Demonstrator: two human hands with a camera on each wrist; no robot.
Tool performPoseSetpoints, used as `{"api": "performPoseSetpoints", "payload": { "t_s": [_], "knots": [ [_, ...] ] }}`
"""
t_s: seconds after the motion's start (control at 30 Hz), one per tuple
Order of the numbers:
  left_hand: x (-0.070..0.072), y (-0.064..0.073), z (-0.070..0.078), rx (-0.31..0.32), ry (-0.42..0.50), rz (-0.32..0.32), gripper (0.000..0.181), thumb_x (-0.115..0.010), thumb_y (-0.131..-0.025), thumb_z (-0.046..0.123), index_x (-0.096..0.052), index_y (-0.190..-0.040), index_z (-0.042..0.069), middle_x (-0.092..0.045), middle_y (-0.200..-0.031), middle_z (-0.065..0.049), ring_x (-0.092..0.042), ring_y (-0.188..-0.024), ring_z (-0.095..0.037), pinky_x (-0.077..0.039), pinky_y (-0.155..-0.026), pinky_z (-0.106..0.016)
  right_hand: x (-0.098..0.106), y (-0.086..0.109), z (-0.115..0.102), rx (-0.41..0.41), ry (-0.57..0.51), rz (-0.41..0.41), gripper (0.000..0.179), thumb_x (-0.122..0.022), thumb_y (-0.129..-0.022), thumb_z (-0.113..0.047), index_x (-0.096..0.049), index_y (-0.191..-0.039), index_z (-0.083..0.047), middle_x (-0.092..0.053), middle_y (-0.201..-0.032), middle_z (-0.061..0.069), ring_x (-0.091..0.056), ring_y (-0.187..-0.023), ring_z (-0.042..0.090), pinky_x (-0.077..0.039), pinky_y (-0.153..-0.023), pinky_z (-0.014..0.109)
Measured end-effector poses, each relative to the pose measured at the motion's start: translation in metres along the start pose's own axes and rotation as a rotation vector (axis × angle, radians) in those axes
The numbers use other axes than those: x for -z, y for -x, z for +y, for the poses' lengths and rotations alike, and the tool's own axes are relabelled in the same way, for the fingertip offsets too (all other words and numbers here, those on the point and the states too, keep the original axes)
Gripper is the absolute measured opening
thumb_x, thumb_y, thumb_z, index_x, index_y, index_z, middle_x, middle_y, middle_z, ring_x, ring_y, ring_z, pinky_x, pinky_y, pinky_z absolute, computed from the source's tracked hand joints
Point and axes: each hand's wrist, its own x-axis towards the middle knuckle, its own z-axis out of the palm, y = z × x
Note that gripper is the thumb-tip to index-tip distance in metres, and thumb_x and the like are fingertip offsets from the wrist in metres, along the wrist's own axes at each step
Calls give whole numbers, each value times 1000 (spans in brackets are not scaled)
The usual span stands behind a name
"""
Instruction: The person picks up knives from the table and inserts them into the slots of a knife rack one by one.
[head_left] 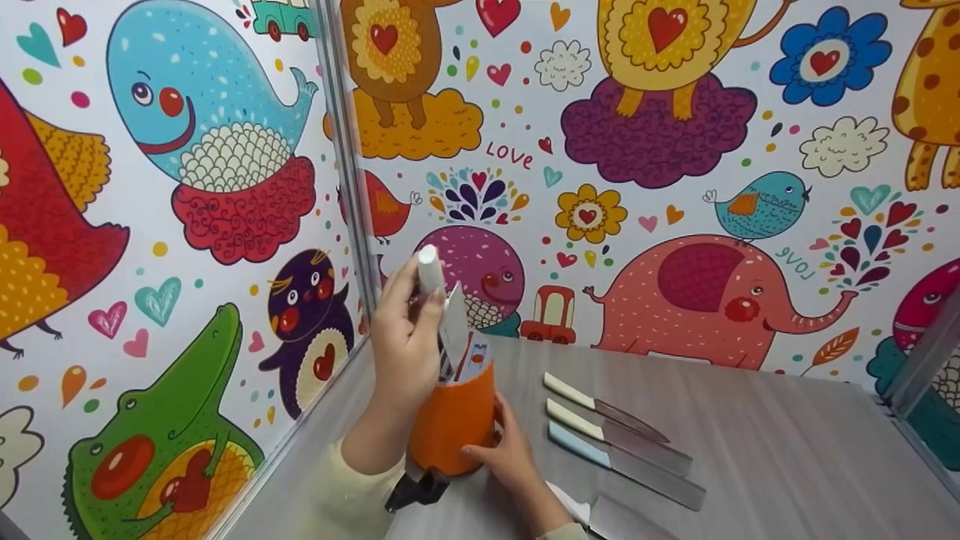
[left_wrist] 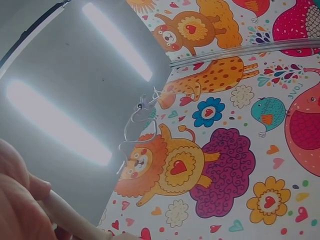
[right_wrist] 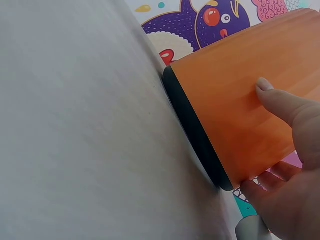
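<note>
Upright on the table is an orange knife block [head_left: 452,429] with a dark base, seen close in the right wrist view. My left hand [head_left: 401,337] grips a knife by its white handle [head_left: 430,264], above the block. The knife's blade [head_left: 453,326] points down into the block's top opening; how deep the tip reaches is hidden. In the left wrist view the pale handle [left_wrist: 72,215] shows in the fingers. My right hand [head_left: 514,442] holds the block's lower right side, its thumb [right_wrist: 280,102] on the orange wall and its fingers curled at the edge.
To the right on the grey table [head_left: 780,435] lie a thin cream-handled knife [head_left: 570,388], another cream-handled knife [head_left: 576,418] and a blue-handled knife [head_left: 581,444]. A wide-bladed white-handled knife [head_left: 626,517] lies at the front. Printed walls [head_left: 525,45] stand behind and left.
</note>
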Motion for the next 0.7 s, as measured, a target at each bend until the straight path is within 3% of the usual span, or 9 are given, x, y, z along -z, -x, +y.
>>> {"api": "performPoseSetpoints", "payload": {
  "t_s": [0.27, 0.47, 0.7],
  "knots": [
    [-14, -10, -10, 84, -46, -24, 48, -60, -106, 3, -52, -154, 1, -61, -136, -18, -63, -127, -33, -53, -115, -49, 1, -1, 2, 4, -18, -10, 112, -96, -79, -21, -28, -168, -15, -40, -169, 16, -37, -157, 39, -29, -129, 63],
    [-16, -15, -14, 131, -37, 5, 51, -59, -107, 5, -49, -157, 2, -59, -147, -18, -60, -136, -36, -49, -117, -49, 1, -1, 1, -9, -15, -5, 114, -96, -78, -26, -28, -168, -18, -41, -169, 14, -38, -157, 37, -30, -129, 61],
    [-21, -26, -33, 191, -8, 59, 51, -59, -107, 5, -49, -157, 3, -57, -152, -18, -59, -137, -36, -48, -119, -50, 0, 0, 3, 12, 6, -4, 113, -97, -78, -29, -29, -168, -17, -41, -169, 15, -39, -156, 38, -31, -128, 61]
  ]
}}
